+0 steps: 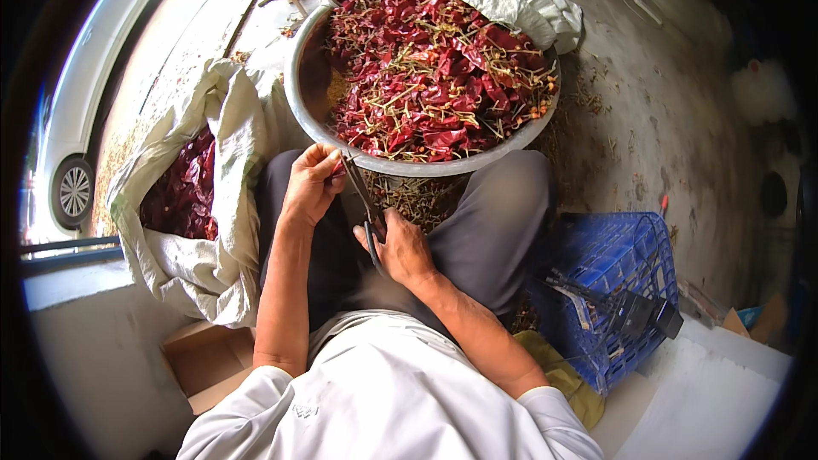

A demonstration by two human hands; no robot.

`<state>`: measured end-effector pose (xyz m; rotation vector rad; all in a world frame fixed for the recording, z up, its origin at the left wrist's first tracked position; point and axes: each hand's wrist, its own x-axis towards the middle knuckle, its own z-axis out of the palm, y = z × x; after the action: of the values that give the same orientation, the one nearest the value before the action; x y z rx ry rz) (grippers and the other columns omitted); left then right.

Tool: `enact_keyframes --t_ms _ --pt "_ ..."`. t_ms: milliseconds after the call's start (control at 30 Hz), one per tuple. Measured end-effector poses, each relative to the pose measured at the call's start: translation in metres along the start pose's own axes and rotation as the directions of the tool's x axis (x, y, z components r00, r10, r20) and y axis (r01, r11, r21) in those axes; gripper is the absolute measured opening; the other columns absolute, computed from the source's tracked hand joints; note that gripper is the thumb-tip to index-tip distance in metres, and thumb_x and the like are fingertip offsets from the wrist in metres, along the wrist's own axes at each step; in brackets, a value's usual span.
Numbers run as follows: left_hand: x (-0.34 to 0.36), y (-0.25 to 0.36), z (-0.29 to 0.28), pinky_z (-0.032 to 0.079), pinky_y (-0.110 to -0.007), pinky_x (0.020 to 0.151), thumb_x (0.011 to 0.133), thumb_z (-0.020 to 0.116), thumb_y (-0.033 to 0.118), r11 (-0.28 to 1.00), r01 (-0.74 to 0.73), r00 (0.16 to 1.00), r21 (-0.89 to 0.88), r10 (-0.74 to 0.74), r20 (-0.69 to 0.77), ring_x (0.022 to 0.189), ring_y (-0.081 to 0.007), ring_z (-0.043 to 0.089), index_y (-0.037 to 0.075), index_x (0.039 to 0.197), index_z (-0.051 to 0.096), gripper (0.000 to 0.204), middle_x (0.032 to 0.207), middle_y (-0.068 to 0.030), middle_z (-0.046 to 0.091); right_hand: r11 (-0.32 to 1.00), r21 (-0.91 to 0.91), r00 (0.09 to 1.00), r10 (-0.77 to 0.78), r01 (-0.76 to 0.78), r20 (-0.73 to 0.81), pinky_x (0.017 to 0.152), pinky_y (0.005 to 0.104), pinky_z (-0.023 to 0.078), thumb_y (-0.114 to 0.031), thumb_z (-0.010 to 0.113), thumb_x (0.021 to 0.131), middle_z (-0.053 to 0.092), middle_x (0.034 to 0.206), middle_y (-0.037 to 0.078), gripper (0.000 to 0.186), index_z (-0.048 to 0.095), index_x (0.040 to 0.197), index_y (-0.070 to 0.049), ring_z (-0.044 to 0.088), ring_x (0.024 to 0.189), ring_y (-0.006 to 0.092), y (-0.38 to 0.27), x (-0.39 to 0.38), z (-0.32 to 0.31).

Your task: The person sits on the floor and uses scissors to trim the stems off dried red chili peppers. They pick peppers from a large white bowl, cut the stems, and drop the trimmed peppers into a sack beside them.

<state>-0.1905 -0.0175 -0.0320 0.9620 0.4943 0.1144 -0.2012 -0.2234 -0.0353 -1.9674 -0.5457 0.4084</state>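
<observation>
My left hand (312, 185) is closed in a pinch on a dried red chili, of which only a small dark red part shows at the fingertips. My right hand (399, 247) grips the handles of a pair of scissors (364, 192), whose blades point up beside the chili. Just past both hands stands a wide metal basin (409, 166), heaped with dried red chilies (439, 68) and cut stems. Left of my knee, a white woven sack (243, 132) with its mouth rolled down holds more dried chilies (189, 183).
A blue plastic basket (609, 247) with dark items is at my right, near a yellowish cloth (567, 375). A cardboard box (209, 358) sits at lower left. Stem scraps (417, 200) litter the floor under the basin. A parked car (94, 60) is at far left.
</observation>
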Motion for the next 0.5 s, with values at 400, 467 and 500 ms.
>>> enact_keyframes --t_ms 400,467,500 --pt "-0.021 0.0 0.001 0.048 -0.032 0.081 0.099 0.061 0.025 0.454 -0.298 0.954 0.84 0.159 0.253 0.087 -0.0183 0.06 -0.003 0.119 0.058 0.034 0.095 -0.0097 0.065 0.995 0.004 0.995 0.101 -0.101 -0.002 0.06 0.0489 0.05 -0.039 0.074 0.085 0.063 0.067 0.022 0.043 0.056 0.078 -0.001 0.064 0.067 0.0444 0.012 -0.002 0.005" --pt "-0.022 0.004 -0.001 0.048 -0.032 0.082 0.099 0.061 0.025 0.441 -0.316 0.949 0.84 0.148 0.279 0.087 -0.0187 0.06 -0.003 0.118 0.059 0.033 0.094 -0.0101 0.065 0.993 -0.012 0.993 0.114 -0.114 0.03 0.059 0.0468 0.05 -0.041 0.074 0.085 0.062 0.063 0.019 0.045 0.055 0.074 -0.001 0.064 0.062 0.0396 0.012 -0.002 0.007" --pt "-0.022 0.008 0.0 0.047 -0.03 0.08 0.1 0.06 0.025 0.456 -0.332 0.943 0.825 0.15 0.297 0.084 -0.0166 0.058 -0.003 0.116 0.059 0.032 0.09 -0.0079 0.063 0.993 -0.018 0.992 0.119 -0.118 0.045 0.058 0.0458 0.05 -0.042 0.075 0.085 0.062 0.062 0.018 0.047 0.054 0.073 -0.002 0.064 0.06 0.0373 0.012 -0.002 0.008"
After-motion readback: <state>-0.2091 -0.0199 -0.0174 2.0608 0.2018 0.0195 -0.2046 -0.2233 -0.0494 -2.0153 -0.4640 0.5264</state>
